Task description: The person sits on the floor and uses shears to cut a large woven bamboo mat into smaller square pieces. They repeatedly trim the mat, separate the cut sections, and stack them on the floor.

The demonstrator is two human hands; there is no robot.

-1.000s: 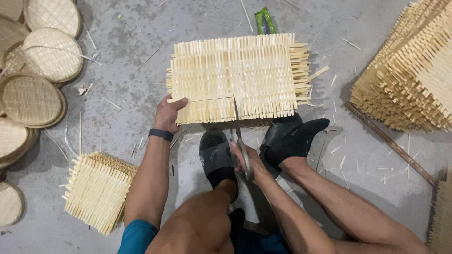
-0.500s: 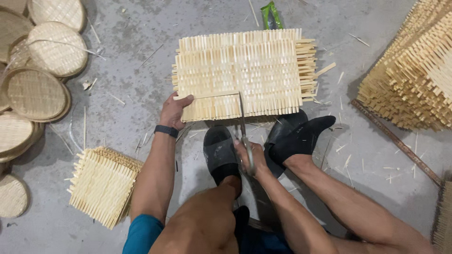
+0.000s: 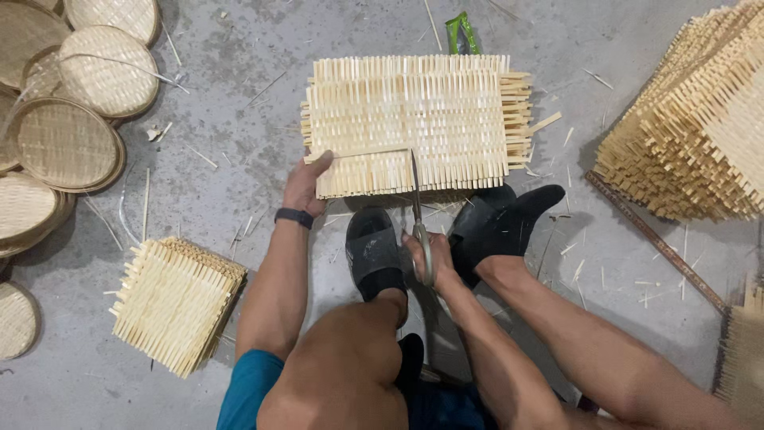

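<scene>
The woven bamboo mat (image 3: 410, 123) lies on the floor (image 3: 239, 103), just beyond the feet. The right hand (image 3: 426, 255) is closed on scissors (image 3: 417, 211), mid-cut into its near edge; the left hand (image 3: 306, 183) pinches the near-left corner. Trimming seems underway; next, steady pressure along the weave line.

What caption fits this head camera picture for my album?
Left hand holds a woven bamboo mat while the right hand cuts it with scissors.
</scene>
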